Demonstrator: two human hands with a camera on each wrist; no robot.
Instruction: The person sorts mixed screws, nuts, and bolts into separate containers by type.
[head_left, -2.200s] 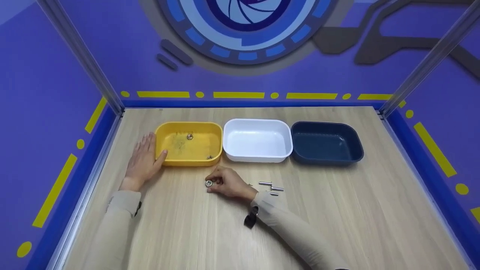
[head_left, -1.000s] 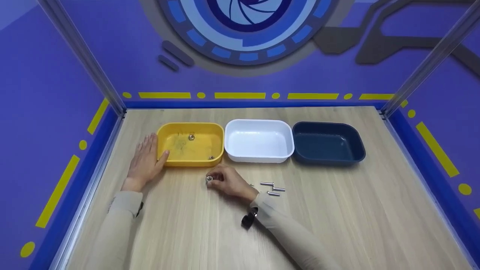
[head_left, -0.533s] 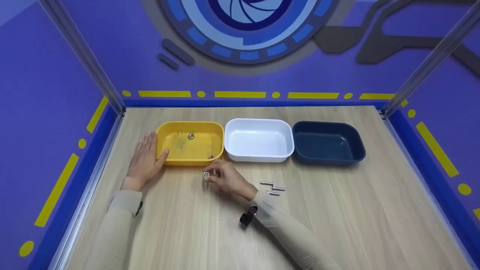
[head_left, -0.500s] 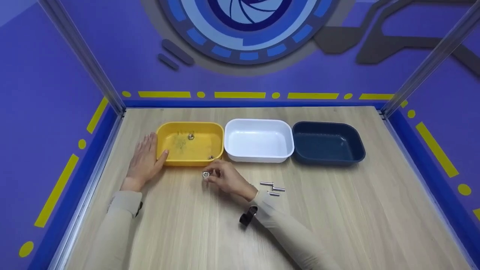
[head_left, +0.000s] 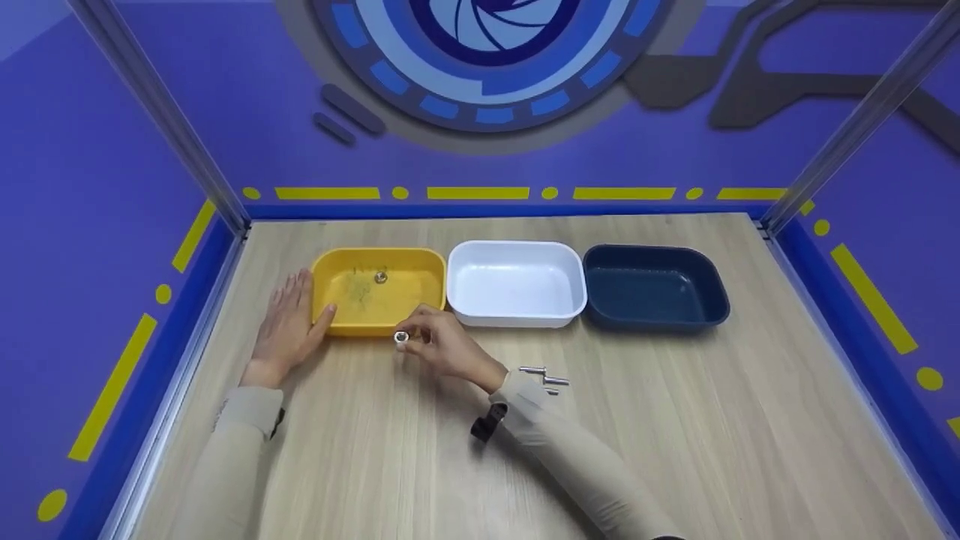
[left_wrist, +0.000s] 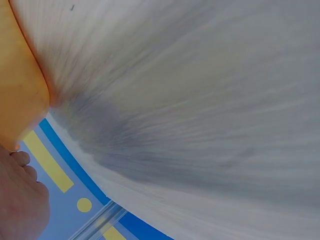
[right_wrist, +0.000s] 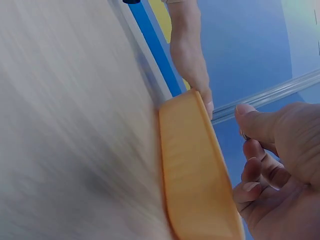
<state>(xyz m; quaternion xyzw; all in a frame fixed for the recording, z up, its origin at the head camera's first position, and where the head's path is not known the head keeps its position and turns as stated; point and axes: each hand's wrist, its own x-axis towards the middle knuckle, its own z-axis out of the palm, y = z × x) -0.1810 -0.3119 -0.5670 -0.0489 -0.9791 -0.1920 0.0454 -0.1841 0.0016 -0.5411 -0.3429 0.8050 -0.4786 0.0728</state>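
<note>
We're watching the right hand (head_left: 448, 343) pinching a small metal nut (head_left: 401, 337) between the tips of its thumb and index finger, and the nut is filling all the room between them. It's sitting right out at the fingertips, apart from the palm, and it's showing its hole to us in the head view, just in front of the yellow tray's (head_left: 360, 329) near wall. From the right wrist we're catching only a sliver of it, with the other fingers curling in towards the palm. Across the way, the left hand (head_left: 286, 326) is lying along the yellow tray's left side, fingers stretching straight, thumb resting at the near corner, touching without grasping. Inside that tray we're spotting 1 loose nut (head_left: 381, 277) lying towards the back. A white tray (head_left: 517, 321) and a dark blue tray (head_left: 655, 325) are standing in line to the right, while 3 metal bolts (head_left: 556, 381) are lying on the wooden table (head_left: 375, 450) beside the right sleeve (head_left: 585, 461).
</note>
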